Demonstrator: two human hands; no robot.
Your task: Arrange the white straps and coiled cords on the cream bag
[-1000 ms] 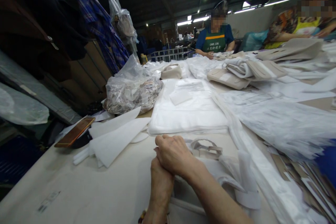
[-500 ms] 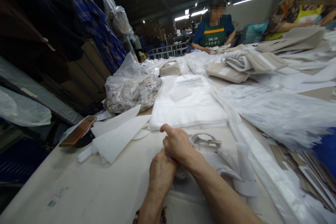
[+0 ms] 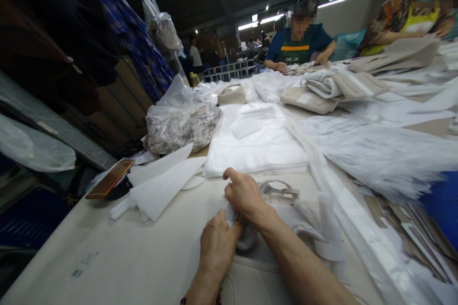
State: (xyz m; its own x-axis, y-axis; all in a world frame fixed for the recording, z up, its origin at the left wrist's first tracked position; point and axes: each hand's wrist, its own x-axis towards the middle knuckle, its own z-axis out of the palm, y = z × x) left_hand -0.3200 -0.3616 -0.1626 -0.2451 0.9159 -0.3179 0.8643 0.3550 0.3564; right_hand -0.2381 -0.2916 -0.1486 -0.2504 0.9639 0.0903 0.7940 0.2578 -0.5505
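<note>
My left hand (image 3: pixel 219 243) is closed, its thumb and fingers gripping white wrapping (image 3: pixel 231 213) by its lower left side. My right hand (image 3: pixel 244 194) sits just above and to the right, curled over the upper part of the same wrapping, with the index finger raised and bent. Beneath my wrists lies a beige bag (image 3: pixel 257 274), partly covered by my right forearm. A beige strap with a buckle (image 3: pixel 281 190) and a rolled white strip (image 3: pixel 325 214) rest to the right of my right hand. My palms hide much of the wrapping.
A stack of white bags (image 3: pixel 257 147) lies ahead. To the left are white sheets (image 3: pixel 168 186), a phone in a brown case (image 3: pixel 110 180) and a filled plastic bag (image 3: pixel 179 124). Clear plastic sleeves (image 3: pixel 375 152) cover the right side. Two co-workers sit across the table.
My hands have drawn apart, the left shifting slightly down and left, so white wrapping shows between them. The co-worker in the green apron leans lower.
</note>
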